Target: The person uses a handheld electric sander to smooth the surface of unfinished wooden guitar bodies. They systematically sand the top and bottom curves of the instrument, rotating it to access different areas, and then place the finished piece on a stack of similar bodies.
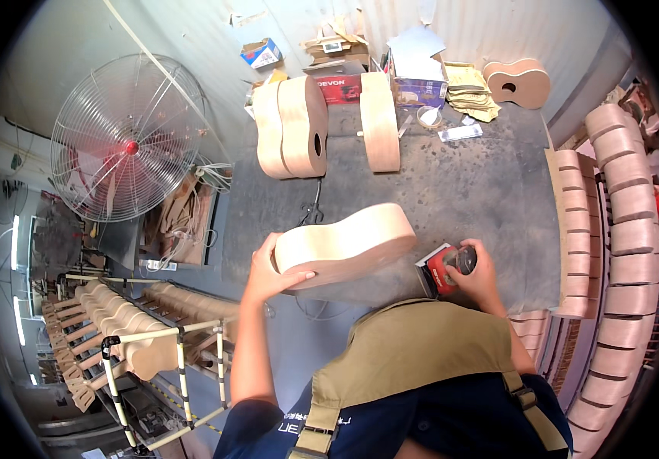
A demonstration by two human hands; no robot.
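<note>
An unfinished wooden guitar body (345,243) is tilted over the near edge of the dark workbench, its pale curved side facing up. My left hand (270,269) grips its left end, thumb along the lower edge and fingers partly hidden behind the wood. To the right of the body, my right hand (482,277) is wrapped round a red and black power sander (444,271). The sander is close to the bench's near edge, apart from the guitar body. Its sanding face cannot be made out.
More guitar bodies (291,126) stand at the back of the bench (482,183), near boxes and a stack of yellow sandpaper sheets (471,92). A large caged fan (129,145) is at left, above a rack (180,333) of guitars. Bodies are stacked at right (629,237).
</note>
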